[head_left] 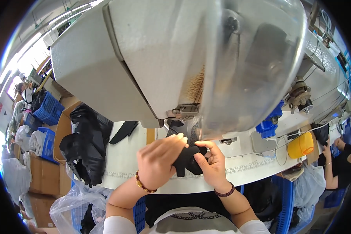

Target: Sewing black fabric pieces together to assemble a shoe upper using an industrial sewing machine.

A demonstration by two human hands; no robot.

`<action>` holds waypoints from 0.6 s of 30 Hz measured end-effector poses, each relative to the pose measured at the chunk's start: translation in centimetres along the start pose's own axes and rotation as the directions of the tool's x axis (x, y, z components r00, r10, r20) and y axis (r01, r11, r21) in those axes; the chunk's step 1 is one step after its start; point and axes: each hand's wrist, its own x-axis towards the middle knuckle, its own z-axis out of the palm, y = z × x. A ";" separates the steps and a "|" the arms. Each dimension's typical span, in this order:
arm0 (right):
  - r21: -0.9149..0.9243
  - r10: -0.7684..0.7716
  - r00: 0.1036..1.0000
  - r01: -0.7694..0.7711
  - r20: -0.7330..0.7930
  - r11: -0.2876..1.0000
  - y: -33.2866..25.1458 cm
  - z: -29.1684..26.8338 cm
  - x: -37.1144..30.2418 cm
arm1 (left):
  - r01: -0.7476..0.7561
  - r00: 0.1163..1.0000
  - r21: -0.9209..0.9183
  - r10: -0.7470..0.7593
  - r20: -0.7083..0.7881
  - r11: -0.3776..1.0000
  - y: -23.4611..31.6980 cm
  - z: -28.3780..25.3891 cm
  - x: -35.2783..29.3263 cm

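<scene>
A dark, soft-looking black piece (186, 160) with a curved outline is between my hands, just below the needle area (184, 112) of a large sewing machine (152, 50). My left hand (160, 155) is closed over the piece's left side, its fingers pressed together and slightly blurred. On the right side, my right hand (212, 160) pinches the edge between thumb and fingers. Part of the piece is hidden behind my fingers. The machine's clear cover (257, 70) hangs above my right hand.
Stacked black pieces (87, 142) lie on the white worktable (136, 171) at left, beside a flat black strip (124, 132). A yellow container (300, 145) stands at right. Blue crates (48, 109) and cardboard boxes (45, 175) are at far left. Another person's arm (330, 171) shows at far right.
</scene>
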 end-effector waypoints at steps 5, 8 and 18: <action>-0.055 -0.057 0.998 0.057 -0.003 0.997 0.6 -0.2 -0.6 | -0.199 0.979 0.222 0.205 -0.007 0.955 0.2 0.6 -0.2; -0.074 -0.130 0.991 0.130 0.011 0.989 1.1 -0.2 -0.4 | -0.197 0.978 0.246 0.206 -0.013 0.949 0.1 0.9 -0.4; -0.292 -0.113 0.990 0.133 0.087 0.947 -0.4 -1.8 1.2 | -0.157 0.985 0.312 0.170 -0.013 0.937 0.6 1.4 0.5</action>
